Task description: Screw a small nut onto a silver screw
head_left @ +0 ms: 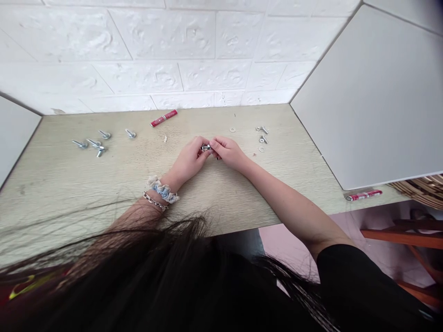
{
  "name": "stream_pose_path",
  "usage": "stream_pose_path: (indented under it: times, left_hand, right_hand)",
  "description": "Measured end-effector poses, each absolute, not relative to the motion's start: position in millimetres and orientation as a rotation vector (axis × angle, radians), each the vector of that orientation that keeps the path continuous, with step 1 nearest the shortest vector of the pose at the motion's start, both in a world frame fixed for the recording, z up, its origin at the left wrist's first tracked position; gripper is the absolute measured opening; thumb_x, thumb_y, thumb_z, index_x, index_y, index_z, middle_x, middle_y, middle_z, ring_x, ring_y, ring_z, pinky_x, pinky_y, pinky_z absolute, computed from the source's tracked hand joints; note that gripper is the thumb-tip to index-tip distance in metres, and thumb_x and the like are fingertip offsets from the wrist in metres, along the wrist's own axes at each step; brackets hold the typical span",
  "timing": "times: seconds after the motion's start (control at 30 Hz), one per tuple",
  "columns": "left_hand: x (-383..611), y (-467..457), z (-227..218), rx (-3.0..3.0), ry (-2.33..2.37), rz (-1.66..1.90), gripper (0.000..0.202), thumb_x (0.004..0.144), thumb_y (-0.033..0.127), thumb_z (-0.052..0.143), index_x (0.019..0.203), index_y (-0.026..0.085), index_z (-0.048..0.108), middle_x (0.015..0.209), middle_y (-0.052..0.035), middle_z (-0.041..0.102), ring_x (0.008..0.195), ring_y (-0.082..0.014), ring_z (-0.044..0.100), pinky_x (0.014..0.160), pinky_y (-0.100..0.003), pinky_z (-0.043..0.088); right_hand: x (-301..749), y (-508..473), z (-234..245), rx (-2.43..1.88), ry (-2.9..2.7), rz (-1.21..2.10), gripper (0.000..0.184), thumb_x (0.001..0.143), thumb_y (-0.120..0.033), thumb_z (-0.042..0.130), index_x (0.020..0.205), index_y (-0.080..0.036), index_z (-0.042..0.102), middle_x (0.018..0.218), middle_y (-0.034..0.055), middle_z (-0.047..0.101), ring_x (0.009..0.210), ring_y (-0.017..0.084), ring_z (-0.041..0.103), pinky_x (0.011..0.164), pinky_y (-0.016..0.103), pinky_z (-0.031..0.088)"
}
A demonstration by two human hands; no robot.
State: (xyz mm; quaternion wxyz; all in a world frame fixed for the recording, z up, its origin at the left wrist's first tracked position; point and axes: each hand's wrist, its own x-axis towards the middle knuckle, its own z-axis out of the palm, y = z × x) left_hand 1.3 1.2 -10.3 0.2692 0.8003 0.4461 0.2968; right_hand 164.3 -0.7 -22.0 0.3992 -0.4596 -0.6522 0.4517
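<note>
Head view, frame centre: left hand (188, 161) and right hand (230, 152) jointly pinch bolt (206, 147); bare tabletop (69, 184) around, front edge near.

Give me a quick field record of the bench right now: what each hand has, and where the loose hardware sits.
left hand: pinching one end of a small metal bolt, wrist resting on the table
right hand: fingertips on the other end of the same bolt
bolts at left: four lying loose in a group
loose pieces at right: small metal parts and washers
lone washer: flat, behind the hands
red tube: lying near the wall
second red tube: at the table's right front edge
</note>
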Motion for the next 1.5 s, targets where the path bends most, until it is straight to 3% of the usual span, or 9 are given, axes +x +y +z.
stream_pose_path:
  times: [0.43, 0.67, 1.23, 1.5]
  left_hand:
    - [0.9, 3.0, -14.3, 2.199, 1.275, 0.862, 0.01, 0.09, 0.024, 0.057, 0.097, 0.018, 0.062, 0.09, -0.0023, 0.063, 0.07, -0.0116, 0.051, 0.071, -0.026, 0.045]
    - [1.4, 4.8, -16.9, 2.259, 1.265, 0.875, 0.008, 0.087, 0.018, 0.06, 0.095, 0.017, 0.063, 0.091, -0.0021, 0.063, 0.075, -0.0117, 0.055, 0.072, -0.025, 0.048]
    - [-3.5, 2.4, -15.0, 2.329, 1.327, 0.821, 0.023, 0.089, 0.024, 0.061, 0.109, 0.02, 0.073, 0.096, -0.0037, 0.074, 0.084, -0.016, 0.067, 0.078, -0.026, 0.05]
    - [-0.7, -0.4, -13.9, 2.207, 1.351, 0.834, 0.027, 0.09, 0.026, 0.059, 0.113, 0.024, 0.073, 0.091, 0.0005, 0.076, 0.061, -0.01, 0.063, 0.077, -0.025, 0.053]
  right_hand:
    - [162.5, 2.5, -15.8, -1.084, -1.406, 1.376, 0.015, 0.086, -0.018, 0.061, 0.079, -0.019, 0.048, 0.065, -0.0055, 0.054, 0.06, 0.007, 0.05, 0.059, 0.02, 0.041]
    - [161.8, 0.1, -20.0, -1.135, -1.491, 1.256, 0.029, 0.093, -0.039, 0.056, 0.073, -0.019, 0.048, 0.059, -0.0062, 0.05, 0.057, 0.007, 0.048, 0.059, 0.021, 0.04]
    - [162.8, -4.9, -21.5, -1.263, -1.812, 0.845, 0.027, 0.095, -0.038, 0.041, 0.074, -0.021, 0.045, 0.068, -0.0025, 0.053, 0.067, 0.012, 0.047, 0.066, 0.027, 0.035]
    - [164.1, -4.2, -24.1, -1.222, -1.906, 0.777, 0.028, 0.094, -0.041, 0.035, 0.074, -0.022, 0.04, 0.07, -0.0004, 0.051, 0.069, 0.014, 0.046, 0.067, 0.029, 0.034]
